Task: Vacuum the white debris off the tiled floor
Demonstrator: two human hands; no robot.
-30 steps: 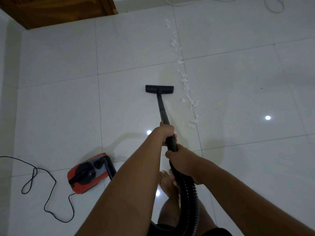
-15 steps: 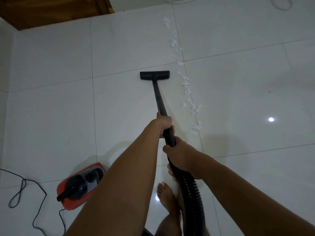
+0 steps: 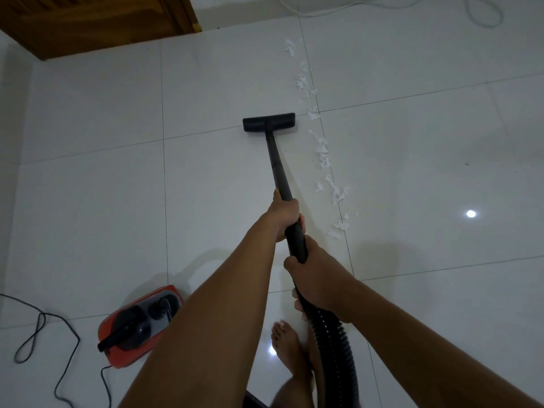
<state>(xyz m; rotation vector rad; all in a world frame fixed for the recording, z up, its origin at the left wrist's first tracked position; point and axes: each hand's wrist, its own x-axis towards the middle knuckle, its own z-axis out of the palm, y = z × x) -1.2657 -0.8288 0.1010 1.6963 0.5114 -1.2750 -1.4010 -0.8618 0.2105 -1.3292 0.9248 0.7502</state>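
A black vacuum wand [image 3: 276, 166] runs from my hands to a flat black floor nozzle [image 3: 269, 122] resting on the white tiles. My left hand [image 3: 284, 214] grips the wand higher up; my right hand [image 3: 312, 278] grips it lower, where the ribbed black hose [image 3: 335, 348] begins. A trail of white debris [image 3: 322, 156] runs along the tile joint just right of the nozzle and wand, from near the far wall down to beside my hands. The nozzle's right end sits a short way left of the trail.
The red and black vacuum body [image 3: 138, 325] lies on the floor at lower left, its black power cord [image 3: 44, 334] looping beside it. A wooden door [image 3: 97, 22] is at top left. A white cable [image 3: 482, 13] lies along the far wall. My bare foot [image 3: 287, 346] stands below my hands.
The nozzle has slid forward, away from me, from mid-tile to the far tile joint. My arms have stretched out with it, and the view has shifted a little.
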